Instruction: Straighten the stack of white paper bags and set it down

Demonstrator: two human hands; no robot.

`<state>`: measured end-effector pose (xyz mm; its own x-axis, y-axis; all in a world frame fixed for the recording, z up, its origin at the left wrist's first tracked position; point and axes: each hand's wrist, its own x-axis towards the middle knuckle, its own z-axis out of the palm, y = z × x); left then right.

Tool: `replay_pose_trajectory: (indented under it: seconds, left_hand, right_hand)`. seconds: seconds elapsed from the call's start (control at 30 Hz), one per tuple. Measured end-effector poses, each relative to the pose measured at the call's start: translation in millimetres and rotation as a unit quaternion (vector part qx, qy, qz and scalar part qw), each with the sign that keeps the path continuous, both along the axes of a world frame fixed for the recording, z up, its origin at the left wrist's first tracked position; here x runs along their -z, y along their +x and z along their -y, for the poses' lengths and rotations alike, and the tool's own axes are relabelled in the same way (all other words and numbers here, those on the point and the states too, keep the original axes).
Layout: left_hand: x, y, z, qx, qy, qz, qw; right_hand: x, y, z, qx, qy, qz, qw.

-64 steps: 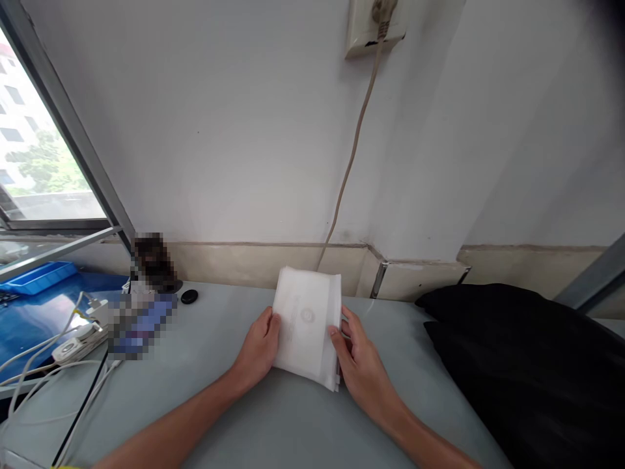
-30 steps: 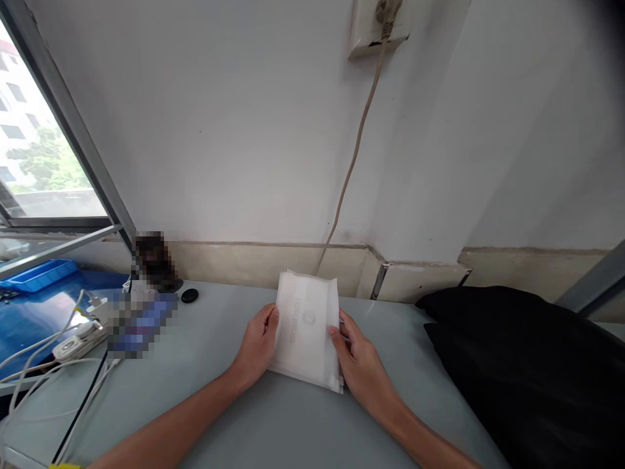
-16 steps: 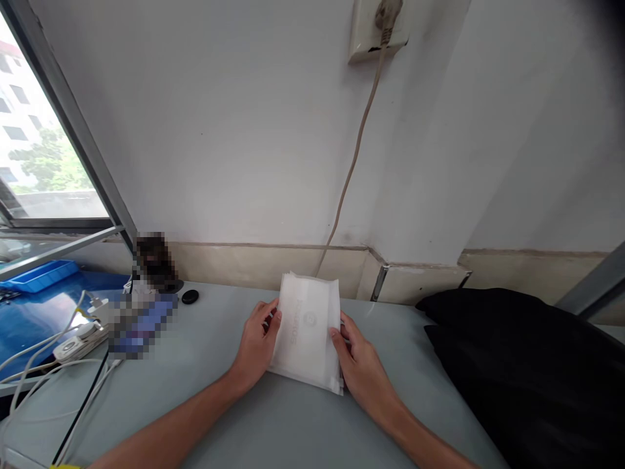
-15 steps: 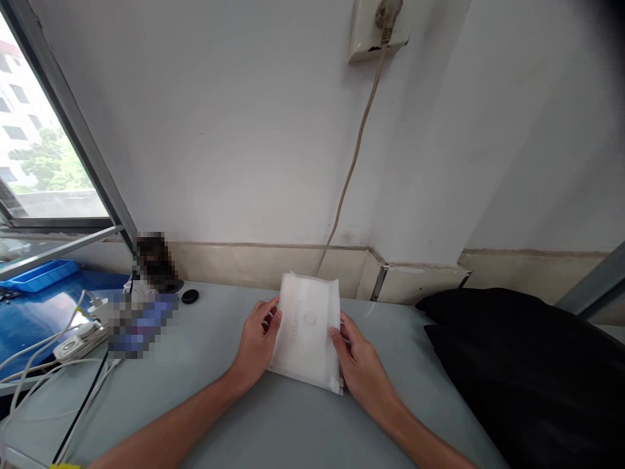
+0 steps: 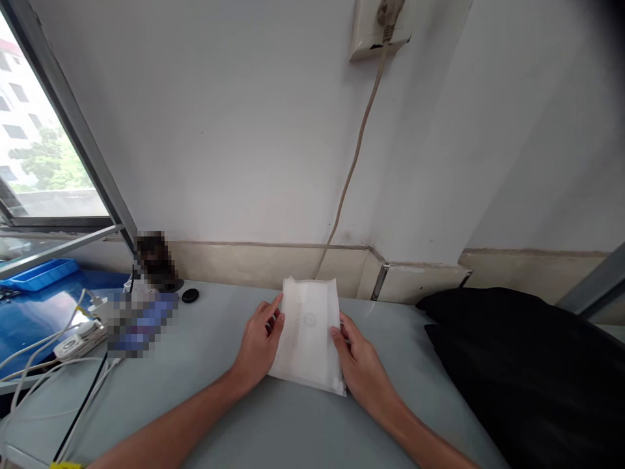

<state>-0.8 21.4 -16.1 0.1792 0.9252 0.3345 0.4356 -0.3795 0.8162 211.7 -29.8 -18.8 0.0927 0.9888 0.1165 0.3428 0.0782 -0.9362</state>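
A grey metal window frame (image 5: 68, 124) is cut off by the left picture edge. Below it, a flat blue plastic tray (image 5: 36, 273) is only partly in view. A white power strip (image 5: 78, 340) lies at the left, and its white cables run out of the picture. Just right of it, a pixelated patch (image 5: 141, 306) cannot be made out. The small black round object (image 5: 190, 295) beside it is too small to identify.

A stack of white translucent flat bags (image 5: 310, 332) lies on the pale grey bench (image 5: 205, 391) at centre, near the far edge. The top bag bears faint grey lettering and a round mark, neither legible. The layers fan out slightly at the near right corner.

The left hand (image 5: 258, 342) grasps the stack's left edge, with its index finger lying along that edge. The right hand (image 5: 359, 361) grasps the right edge with the thumb on top; its other fingers are largely hidden.

At far right, a black fabric bundle (image 5: 527, 365) is cut off by the picture edge.

The wall is white with a beige base strip. A beige cable (image 5: 351, 163) drops from a wall socket (image 5: 378, 32), which is cut off at the top.
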Motion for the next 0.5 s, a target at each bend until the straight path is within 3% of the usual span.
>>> replay_pose_trajectory:
  seconds: [0.3,0.5]
  left_hand:
    - [-2.3,0.7,0.9,-0.007,-0.031,-0.001,0.999]
    - [-4.5,2.2,4.1,-0.020,-0.019,-0.101,0.995]
  right_hand:
    - [3.9,0.8,-1.7,-0.016,0.012,0.000,1.000]
    - [2.6,1.0,-0.6,-0.032,0.004,0.003,0.999]
